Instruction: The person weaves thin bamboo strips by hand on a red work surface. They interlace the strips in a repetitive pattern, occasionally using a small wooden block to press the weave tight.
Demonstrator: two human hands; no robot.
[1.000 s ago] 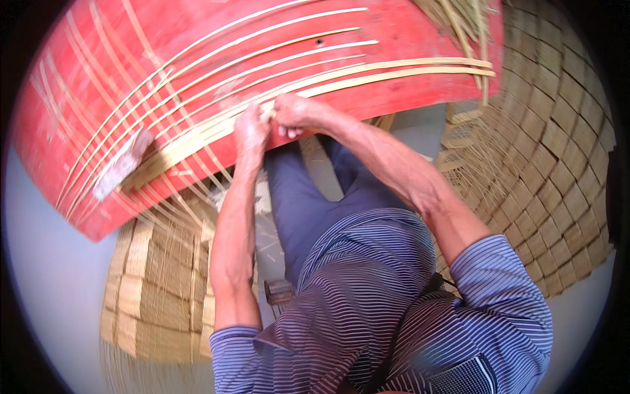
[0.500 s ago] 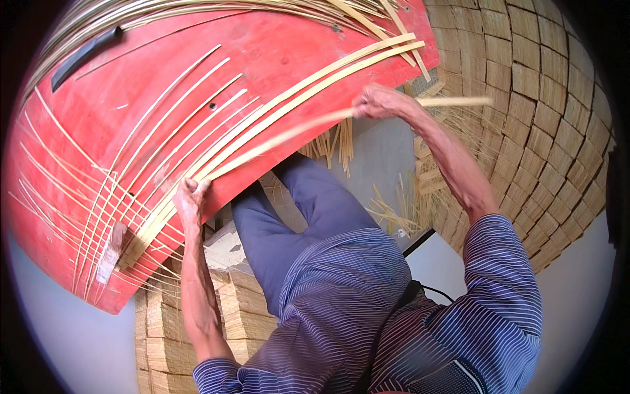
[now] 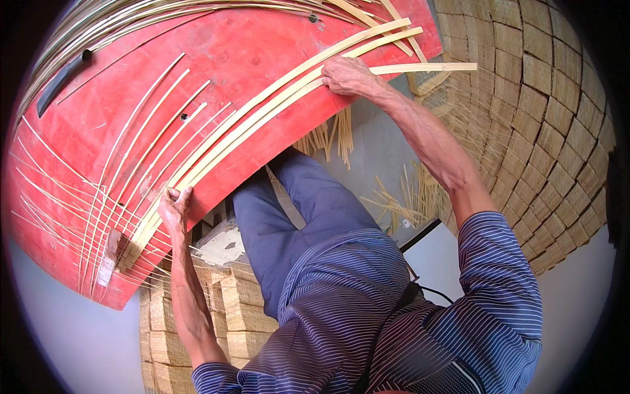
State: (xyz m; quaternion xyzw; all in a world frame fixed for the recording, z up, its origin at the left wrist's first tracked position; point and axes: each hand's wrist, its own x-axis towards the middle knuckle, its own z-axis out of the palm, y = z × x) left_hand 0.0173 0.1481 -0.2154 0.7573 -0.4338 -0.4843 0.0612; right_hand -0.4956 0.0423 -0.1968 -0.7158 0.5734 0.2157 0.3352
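Long flat bamboo strips (image 3: 246,128) run side by side across a tilted red board (image 3: 216,46). Their lower left ends cross thin bamboo slivers (image 3: 98,203), forming an open weave. My left hand (image 3: 174,209) is closed on the strips near this weave, thumb and fingers pinching at the board's near edge. Farther up, my right hand (image 3: 351,77) is closed around the nearest bamboo strip (image 3: 426,67), whose free end sticks out to the right past the board. A small block (image 3: 110,256), partly white, sits on the weave by the corner.
A black curved handle-like piece (image 3: 63,82) lies at the board's upper left, below a bundle of long thin slivers (image 3: 131,29). Stacked bamboo bundles (image 3: 525,118) fill the right side; more stacks (image 3: 246,302) stand below the board. Loose strips (image 3: 410,197) lie on the floor.
My right hand has moved left and up, bringing the nearest strip against the others on the board. My left hand has shifted slightly left and down, still pinching.
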